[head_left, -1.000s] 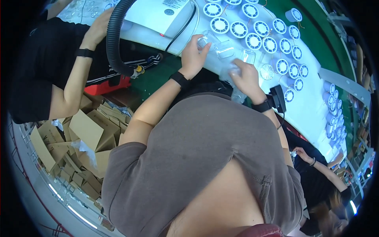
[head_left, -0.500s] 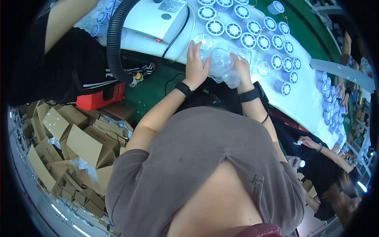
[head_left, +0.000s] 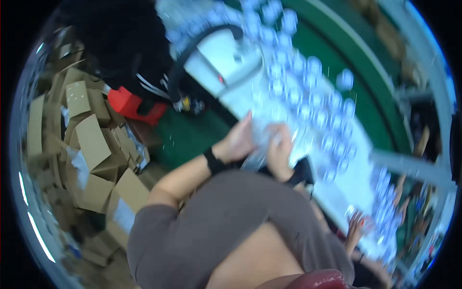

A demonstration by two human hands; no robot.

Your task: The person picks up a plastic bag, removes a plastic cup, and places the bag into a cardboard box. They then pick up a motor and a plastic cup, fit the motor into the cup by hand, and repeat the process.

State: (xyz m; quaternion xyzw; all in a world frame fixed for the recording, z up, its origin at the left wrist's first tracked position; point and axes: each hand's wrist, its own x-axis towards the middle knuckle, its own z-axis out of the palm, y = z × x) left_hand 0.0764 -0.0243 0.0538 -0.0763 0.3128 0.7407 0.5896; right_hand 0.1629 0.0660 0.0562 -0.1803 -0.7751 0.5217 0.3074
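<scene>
Crumpled clear plastic, perhaps several thin transparent pieces, sits between my two hands at the table's near edge. My right hand has its fingers curled over the plastic from the right. Against the left side of it lies my left hand; motion smears its fingers, so I cannot tell whether they grip. Beyond my hands stand many round, pale blue-white cups with slotted lids, blurred here. A flat clear disc seen near my left fingers earlier cannot be made out now.
A white box-shaped machine with a thick black hose stands at the far left of the white table. Left are a red plastic stool and opened cardboard boxes. A person in black is close; another person's hand works at right.
The whole view has swung, so the table sits lower and farther right. My hands have come closer together around the plastic, and my right fingers are more curled. Everything is blurrier.
</scene>
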